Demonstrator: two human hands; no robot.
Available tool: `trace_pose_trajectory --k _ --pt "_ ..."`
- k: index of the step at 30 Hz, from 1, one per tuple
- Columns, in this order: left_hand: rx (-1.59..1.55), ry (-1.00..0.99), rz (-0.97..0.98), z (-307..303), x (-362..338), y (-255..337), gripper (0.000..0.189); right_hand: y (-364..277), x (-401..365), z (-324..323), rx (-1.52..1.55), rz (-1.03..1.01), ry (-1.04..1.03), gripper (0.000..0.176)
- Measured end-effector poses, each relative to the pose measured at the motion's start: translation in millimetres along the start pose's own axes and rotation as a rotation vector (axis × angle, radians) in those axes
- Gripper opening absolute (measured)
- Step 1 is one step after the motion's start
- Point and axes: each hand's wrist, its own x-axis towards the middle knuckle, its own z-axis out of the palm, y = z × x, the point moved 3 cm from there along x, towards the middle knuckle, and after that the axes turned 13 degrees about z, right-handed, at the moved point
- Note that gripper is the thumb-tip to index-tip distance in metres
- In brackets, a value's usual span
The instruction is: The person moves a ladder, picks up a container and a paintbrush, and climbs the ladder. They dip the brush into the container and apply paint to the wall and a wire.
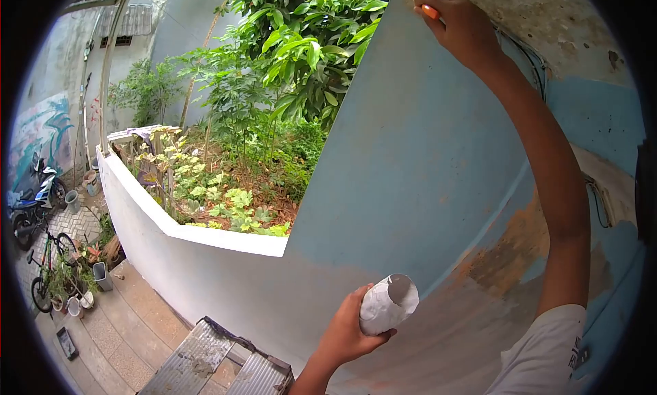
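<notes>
My right hand [460, 27] is raised to the top of the blue wall [410, 149], closed around an orange-handled tool [430, 12]. Pale bristles seem to show at its far end against the wall's upper edge, so it looks like a paintbrush. Lower down, my left hand [350, 332] is wrapped around a white paint-smeared cup [387, 305], held tilted in front of the wall. The cup's mouth faces up and away, and its contents cannot be made out. The wall's lower part is whitish, with bare brown patches at the right.
Below me stands a ridged metal ladder or step platform [185, 361]. A low white wall [226, 240] borders a planted bed [239, 169] with leafy trees. Down at the left are a motorbike [42, 193], a bicycle [46, 265], potted plants and a phone-like object [66, 343] on the tiles. Cables [532, 60] run along the wall.
</notes>
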Motion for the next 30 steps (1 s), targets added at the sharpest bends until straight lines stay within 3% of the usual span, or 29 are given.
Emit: trace_pose_trajectory --k 1,3,7,10,11,13,14,18,21,23,25,30 --pt "-0.006 0.007 -0.017 0 -1 0 0.096 -1 -7 1 -0.033 0.019 -0.034 0.018" --pt "-0.005 0.01 -0.01 0 -2 -2 0.096 -34 -35 3 0.205 0.095 -0.124 0.011" --pt "-0.029 0.008 -0.011 0 -1 -3 0.096 -115 -118 2 0.49 0.008 -0.379 0.016" --pt "-0.054 0.013 -0.008 0 -1 -3 0.097 -147 -146 -5 0.761 0.073 -0.652 0.009" --pt "-0.054 0.01 -0.007 1 -1 -2 0.097 -145 -136 -8 0.759 0.074 -0.651 0.009" --pt "-0.033 0.0 -0.014 0 0 -1 0.097 -122 -102 -2 0.83 0.291 -0.696 0.007" --pt "-0.031 -0.002 -0.015 0 -1 -2 0.097 -98 -79 6 0.748 0.074 -0.376 0.01" --pt "-0.028 0.008 0.006 2 0 -2 0.097 -3 -3 6 0.271 0.125 -0.036 0.018" --pt "-0.009 0.011 0.018 1 -1 -3 0.097 -6 5 2 0.187 0.132 -0.052 0.033" --pt "-0.005 0.018 0.017 1 -1 -3 0.096 -36 -21 18 0.268 0.104 -0.09 0.014" --pt "-0.029 0.017 -0.007 0 -1 -1 0.096 -88 -60 22 0.267 0.026 -0.286 0.009" --pt "-0.046 0.011 -0.003 -1 0 0 0.094 -179 -141 26 0.842 0.147 -0.642 0.006"
